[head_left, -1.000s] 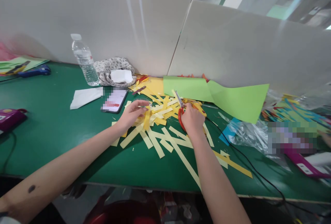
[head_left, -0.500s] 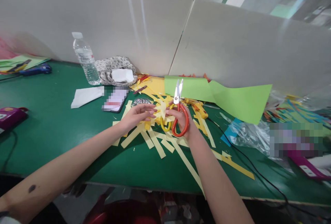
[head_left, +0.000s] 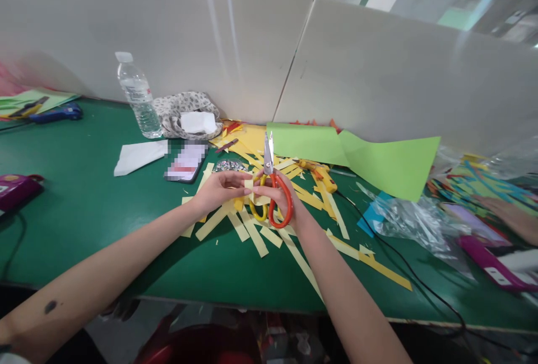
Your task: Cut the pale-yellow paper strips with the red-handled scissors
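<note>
A small pale yellow paper strip point(head_left: 249, 184) is pinched between the fingers of my left hand point(head_left: 216, 191). My right hand point(head_left: 295, 202) carries a pair of scissors point(head_left: 268, 166) with one red and one yellow handle loop, blades pointing up and slightly apart. The fingertips of that hand also reach the strip, meeting the left fingers there; how firmly they grip it is not clear. Beneath both hands lies a loose pile of pale yellow paper strips point(head_left: 254, 236). Just behind the left fingers sits a clear packet of small shiny pieces point(head_left: 229, 166).
A yellow glue gun point(head_left: 321, 175) with a black cord lies right of the pile. Green paper sheets point(head_left: 390, 162) lean at the back. On the left are a phone point(head_left: 188, 162), white tissue point(head_left: 140, 157) and a water bottle point(head_left: 138, 95). Another person's hand point(head_left: 508, 215) is at far right.
My right hand has moved left with the scissors, bringing its fingertips up to my left hand. My left fingers have closed on the paper strip. Another person's hand now shows at right.
</note>
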Demonstrator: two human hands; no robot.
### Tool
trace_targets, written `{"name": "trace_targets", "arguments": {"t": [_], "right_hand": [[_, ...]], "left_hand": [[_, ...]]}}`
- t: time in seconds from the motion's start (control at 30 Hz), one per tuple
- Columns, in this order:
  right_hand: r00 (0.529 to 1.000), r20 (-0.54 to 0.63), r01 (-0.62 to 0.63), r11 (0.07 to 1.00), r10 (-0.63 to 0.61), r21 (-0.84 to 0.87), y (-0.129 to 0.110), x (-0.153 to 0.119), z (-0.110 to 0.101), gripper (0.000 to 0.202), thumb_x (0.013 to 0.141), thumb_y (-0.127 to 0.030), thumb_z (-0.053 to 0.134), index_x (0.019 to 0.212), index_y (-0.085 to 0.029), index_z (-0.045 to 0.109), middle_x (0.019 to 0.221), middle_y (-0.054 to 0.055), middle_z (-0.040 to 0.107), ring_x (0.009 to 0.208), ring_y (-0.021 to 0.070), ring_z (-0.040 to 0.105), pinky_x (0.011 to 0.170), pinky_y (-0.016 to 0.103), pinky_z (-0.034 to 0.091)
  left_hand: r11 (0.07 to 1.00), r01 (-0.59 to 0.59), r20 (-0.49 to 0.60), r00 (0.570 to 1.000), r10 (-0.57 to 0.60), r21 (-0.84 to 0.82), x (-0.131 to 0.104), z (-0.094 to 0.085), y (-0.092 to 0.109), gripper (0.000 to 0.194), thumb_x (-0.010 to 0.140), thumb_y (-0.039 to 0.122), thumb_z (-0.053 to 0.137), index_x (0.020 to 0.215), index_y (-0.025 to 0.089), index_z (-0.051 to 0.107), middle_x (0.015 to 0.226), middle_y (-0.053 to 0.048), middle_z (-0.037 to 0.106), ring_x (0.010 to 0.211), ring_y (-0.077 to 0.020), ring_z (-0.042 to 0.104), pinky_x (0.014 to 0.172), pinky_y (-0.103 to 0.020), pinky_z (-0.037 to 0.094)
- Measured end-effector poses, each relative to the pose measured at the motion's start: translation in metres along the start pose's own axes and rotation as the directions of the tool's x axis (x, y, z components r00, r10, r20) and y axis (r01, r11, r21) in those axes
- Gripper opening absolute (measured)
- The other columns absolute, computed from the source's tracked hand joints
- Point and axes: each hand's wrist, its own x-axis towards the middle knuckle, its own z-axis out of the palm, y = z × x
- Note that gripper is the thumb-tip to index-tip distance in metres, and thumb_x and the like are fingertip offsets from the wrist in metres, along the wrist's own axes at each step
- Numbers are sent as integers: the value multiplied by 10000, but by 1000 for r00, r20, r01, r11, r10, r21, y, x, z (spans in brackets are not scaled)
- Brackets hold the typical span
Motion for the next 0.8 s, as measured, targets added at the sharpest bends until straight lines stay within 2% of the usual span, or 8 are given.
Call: {"name": "trace_targets", "arguments": {"t": [0.1, 0.2, 0.33, 0.47, 0.53, 0.63, 0.8], "right_hand": [[1000, -3, 3, 1000, -3, 3, -1, -2, 0, 264, 638, -283, 670, 857, -222, 537, 700, -41, 601, 629, 149, 608, 682, 340, 489], [999, -44, 4, 1000, -3, 9, -1, -2, 0, 281, 637, -320, 685, 854, -222, 537, 722, -38, 606, 661, 152, 620, 718, 350, 490], [978, -209, 22, 999, -14, 35, 4, 2, -3, 345, 645, -378, 686, 893, -224, 501, 788, -8, 624, 763, 187, 639, 690, 339, 494], [919, -389, 64, 998, -64, -15, 8, 7, -8, 345, 642, -366, 695, 877, -224, 487, 736, -18, 621, 702, 167, 632, 652, 302, 481], [896, -435, 72, 997, -83, -42, 8, 7, -11, 329, 640, -342, 698, 869, -225, 492, 698, -31, 616, 669, 149, 621, 638, 281, 473], [912, -403, 69, 997, -80, -42, 5, 5, -11, 304, 655, -364, 686, 851, -216, 506, 668, -27, 620, 616, 133, 598, 601, 264, 466], [990, -133, 47, 997, -54, -60, -5, -1, -7, 273, 711, -428, 641, 802, -196, 529, 641, -10, 625, 560, 118, 559, 592, 269, 464]], "left_hand": [[998, 40, -21, 999, -41, -42, 0, 0, -1, 313, 615, 215, 746, 926, 197, 707, 778, -54, 698, 695, -148, 638, 678, -261, 496], [994, 30, -72, 997, -38, -105, 0, 0, 0, 217, 617, 223, 749, 830, 194, 727, 804, -59, 709, 708, -147, 636, 673, -254, 491], [979, -11, -173, 985, -24, -202, 0, 1, 3, 108, 648, 261, 734, 742, 208, 721, 791, -21, 695, 716, -116, 620, 700, -231, 488], [929, -50, -232, 972, -39, -367, 3, -2, 6, 113, 655, 273, 734, 740, 203, 713, 771, -3, 682, 694, -91, 614, 721, -219, 501], [900, -49, -235, 970, -61, -434, 4, -4, 6, 134, 659, 275, 734, 762, 193, 712, 743, -2, 677, 660, -80, 612, 691, -206, 511], [878, -26, -239, 966, -101, -478, 6, -6, 5, 172, 652, 256, 743, 808, 192, 710, 740, -2, 677, 622, -73, 611, 638, -187, 522], [903, 39, -229, 962, -150, -427, 7, -8, 2, 246, 628, 232, 764, 863, 192, 703, 763, -16, 683, 629, -75, 617, 624, -173, 524]]}}
